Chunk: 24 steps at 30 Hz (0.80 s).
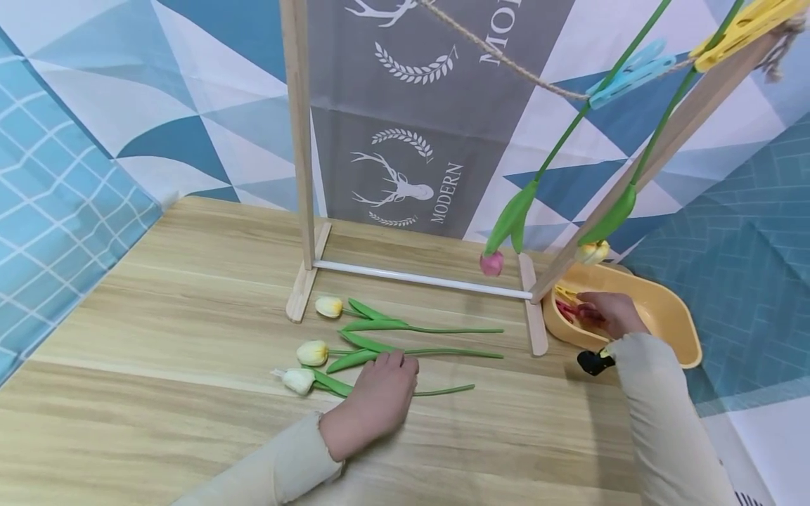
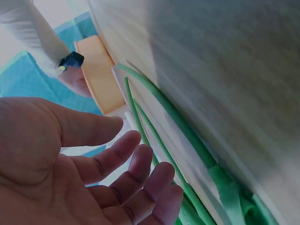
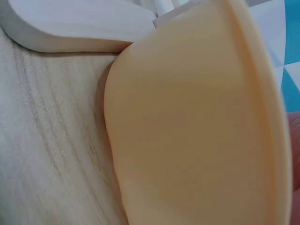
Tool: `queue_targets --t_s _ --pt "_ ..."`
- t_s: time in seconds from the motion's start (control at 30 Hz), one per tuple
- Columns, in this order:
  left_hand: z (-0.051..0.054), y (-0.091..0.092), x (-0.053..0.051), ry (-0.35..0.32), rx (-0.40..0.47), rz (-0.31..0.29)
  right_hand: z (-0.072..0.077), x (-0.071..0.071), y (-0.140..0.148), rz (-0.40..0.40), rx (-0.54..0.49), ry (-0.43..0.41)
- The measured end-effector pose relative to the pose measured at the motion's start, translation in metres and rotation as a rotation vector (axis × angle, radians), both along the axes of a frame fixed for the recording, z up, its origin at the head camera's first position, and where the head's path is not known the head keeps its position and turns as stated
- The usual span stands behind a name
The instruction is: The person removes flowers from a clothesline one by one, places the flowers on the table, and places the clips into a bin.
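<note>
My left hand (image 1: 382, 390) is over the stems of the tulips on the wooden table, its fingers loosely bent with nothing between them. Two tulips have pale yellow heads, a far one (image 1: 329, 306) and a middle one (image 1: 313, 353); the nearest is a white tulip (image 1: 297, 380). At the right, my right hand (image 1: 612, 313) reaches into an orange basin (image 1: 680, 330), beside a yellow clothespin (image 1: 565, 294) and a red clothespin (image 1: 565, 310). Its fingertips are partly hidden, so whether they pinch anything does not show. The right wrist view has mostly the basin's outer wall (image 3: 187, 117).
A wooden frame (image 1: 297, 140) with a white crossbar (image 1: 424, 276) stands behind the tulips. From its rope (image 1: 506, 60) hang a pink tulip (image 1: 491, 263) under a blue clothespin (image 1: 633, 74) and a yellow tulip (image 1: 593, 251) under a yellow clothespin (image 1: 747, 31).
</note>
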State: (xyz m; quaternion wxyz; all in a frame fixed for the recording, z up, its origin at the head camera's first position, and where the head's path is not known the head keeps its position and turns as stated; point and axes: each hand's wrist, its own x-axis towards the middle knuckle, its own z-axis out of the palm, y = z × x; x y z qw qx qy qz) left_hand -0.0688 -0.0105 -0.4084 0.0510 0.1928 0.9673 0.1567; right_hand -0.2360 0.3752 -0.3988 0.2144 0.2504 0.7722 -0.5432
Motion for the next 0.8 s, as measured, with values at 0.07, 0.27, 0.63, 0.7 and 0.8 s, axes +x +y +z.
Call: queue_targets --t_s 0.07,0.27,0.63,0.7,0.8 --pt "0.000 -0.001 -0.001 0.016 0.016 0.008 0.003 0.003 0.000 0.009 -0.015 0.018" --pt "0.003 -0.005 -0.004 0.078 0.067 0.013 0.010 0.014 0.000 0.084 0.047 0.042" --pt "0.007 -0.011 -0.011 0.076 0.154 0.041 0.029 0.041 -0.015 0.227 0.182 0.190" --pt "0.008 -0.012 -0.012 0.077 0.175 0.052 0.034 0.047 -0.019 0.233 0.175 0.210" --pt "0.010 -0.013 -0.014 0.079 0.209 0.070 0.038 0.055 -0.026 0.237 0.159 0.238"
